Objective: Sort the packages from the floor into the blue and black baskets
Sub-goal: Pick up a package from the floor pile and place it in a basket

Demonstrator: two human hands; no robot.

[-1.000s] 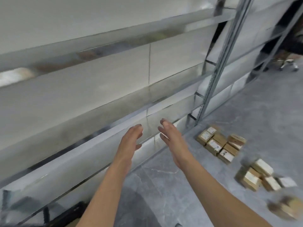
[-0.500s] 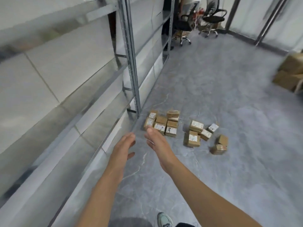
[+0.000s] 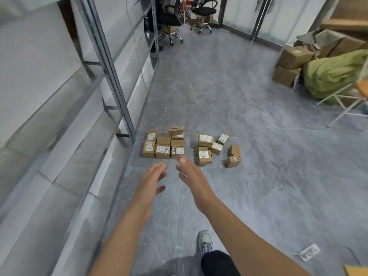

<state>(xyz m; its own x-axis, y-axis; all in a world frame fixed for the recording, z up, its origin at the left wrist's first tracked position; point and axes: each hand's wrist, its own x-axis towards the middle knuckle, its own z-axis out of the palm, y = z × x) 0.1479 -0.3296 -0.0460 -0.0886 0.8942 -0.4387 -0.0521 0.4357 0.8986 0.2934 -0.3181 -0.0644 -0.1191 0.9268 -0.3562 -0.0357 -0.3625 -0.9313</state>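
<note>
Floor (image 3: 258, 176): grey tiles, carrying all the packages.
Rack (image 3: 114, 80): metal upright on the left, its foot just beside the packed block.
Packed block (image 3: 163, 145): cardboard packages in tight rows running across the view, labels up.
Loose group (image 3: 207, 149): right of the block, boxes turned at mixed angles, two tipped.
Left hand (image 3: 151, 181): arm stretched forward, fingers straight, holding nothing.
Right hand (image 3: 192, 176): likewise extended and empty, palm facing left.

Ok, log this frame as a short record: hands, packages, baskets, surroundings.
left hand: open, empty, stretched forward
right hand: open, empty, stretched forward
packages: two clusters on the floor, near the shelf post, untouched
baskets: none in view
surroundings: office chairs at far end; cartons and green bag at right
</note>
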